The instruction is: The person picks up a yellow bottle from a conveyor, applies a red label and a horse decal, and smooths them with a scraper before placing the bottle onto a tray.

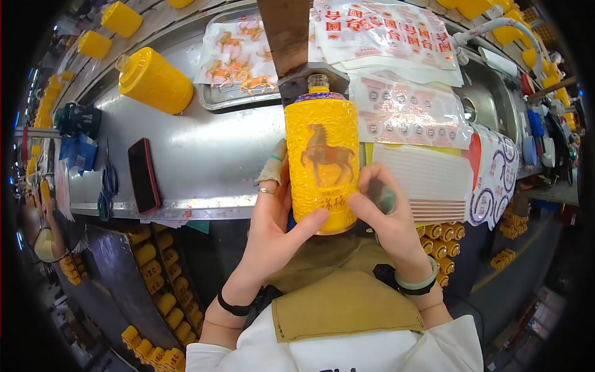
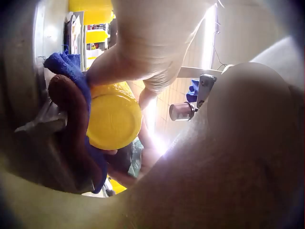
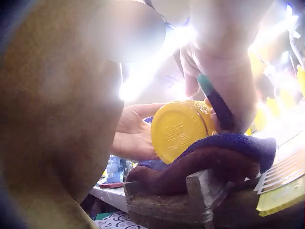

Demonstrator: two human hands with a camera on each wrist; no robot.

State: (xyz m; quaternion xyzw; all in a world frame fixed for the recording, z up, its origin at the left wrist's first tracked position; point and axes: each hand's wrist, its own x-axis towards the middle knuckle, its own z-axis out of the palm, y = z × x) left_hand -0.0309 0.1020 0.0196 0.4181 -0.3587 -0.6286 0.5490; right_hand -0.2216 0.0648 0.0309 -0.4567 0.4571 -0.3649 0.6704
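Observation:
A yellow embossed glass bottle (image 1: 322, 198) lies on its back in the head view, its clear neck pointing away from me. On its front is a reddish-gold horse decal (image 1: 325, 158), with gold characters (image 1: 331, 203) below. My left hand (image 1: 266, 232) grips the bottle's left side, thumb on the lower front, other fingers partly hidden. From the right, my right hand (image 1: 390, 214) holds the lower edge, its thumb at the characters. Both wrist views show the round bottle base (image 3: 174, 133) against a blue cloth (image 3: 238, 145) over a support.
Horse decals lie on a metal tray (image 1: 214, 99) at the back. Printed decal sheets (image 1: 403, 111) cover the right side, near a sink (image 1: 489, 93). Another yellow bottle (image 1: 155, 80), a phone (image 1: 144, 175) and scissors (image 1: 108, 180) are on the left.

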